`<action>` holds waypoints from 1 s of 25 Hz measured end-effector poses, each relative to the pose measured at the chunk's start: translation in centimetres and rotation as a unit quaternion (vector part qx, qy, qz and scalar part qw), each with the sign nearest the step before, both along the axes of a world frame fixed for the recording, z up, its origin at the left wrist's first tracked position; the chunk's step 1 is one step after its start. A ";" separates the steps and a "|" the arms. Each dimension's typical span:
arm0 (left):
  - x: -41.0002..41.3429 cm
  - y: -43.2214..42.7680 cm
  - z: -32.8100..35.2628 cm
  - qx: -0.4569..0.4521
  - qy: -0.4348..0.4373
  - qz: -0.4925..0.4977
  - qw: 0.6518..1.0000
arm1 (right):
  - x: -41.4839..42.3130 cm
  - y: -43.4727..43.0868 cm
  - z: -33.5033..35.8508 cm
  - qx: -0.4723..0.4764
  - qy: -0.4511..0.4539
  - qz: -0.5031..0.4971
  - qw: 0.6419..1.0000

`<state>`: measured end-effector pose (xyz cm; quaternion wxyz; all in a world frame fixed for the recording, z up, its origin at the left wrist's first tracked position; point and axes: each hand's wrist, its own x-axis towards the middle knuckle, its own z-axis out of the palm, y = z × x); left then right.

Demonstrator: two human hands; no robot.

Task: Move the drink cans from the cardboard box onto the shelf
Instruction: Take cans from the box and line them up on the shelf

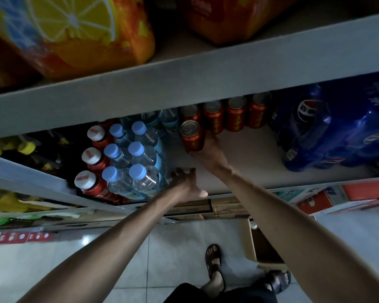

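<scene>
A red can [192, 136] is gripped by the right hand [210, 149], whose fingers are curled round its lower side from the four o'clock side. The can is seen from above: a silver lid with a pull tab, a dark band below the rim, and a red body with yellow characters running down it. It is held upright over the pale shelf [249, 154]. Whether its base touches the board cannot be told, as the hand hides it.

At twelve o'clock of the held can, a row of cans [235, 117] of the same red and yellow look is lined up at the back, partly hidden under the edge of the shelf above. The held can is placed just in front of the leftmost one.

The left hand [185, 182] is stretched out at seven o'clock of the can, with fingers spread and nothing held. Its fingertips are set against the shelf beside a wrapped pack of water bottles [136, 156] with blue caps. At nine o'clock of that pack, red bottles [92, 158] with white caps are ranged.

A blue wrapped pack [328, 132] is stood at three o'clock of the row. The cardboard box [249, 243] is seen open on the tiled floor at six o'clock, largely covered by the right forearm.
</scene>
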<state>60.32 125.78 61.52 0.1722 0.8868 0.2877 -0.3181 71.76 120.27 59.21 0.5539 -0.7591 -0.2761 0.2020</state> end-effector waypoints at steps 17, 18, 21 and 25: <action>1.2 -21.9 -10.2 -0.229 -0.039 -0.136 0.963 | -8.2 -36.6 -11.8 -0.324 0.060 -0.172 0.928; 1.4 -23.3 -13.5 -0.246 0.003 -0.090 0.965 | -8.7 -38.7 -14.8 -0.347 0.096 -0.167 0.918; 1.5 -27.0 -25.3 -0.239 0.072 0.004 0.968 | -10.2 -43.7 -25.3 -0.411 0.170 -0.145 0.883; 1.7 -29.1 -43.4 -0.192 0.095 0.082 0.973 | -10.5 -46.1 -40.5 -0.460 0.160 -0.113 0.866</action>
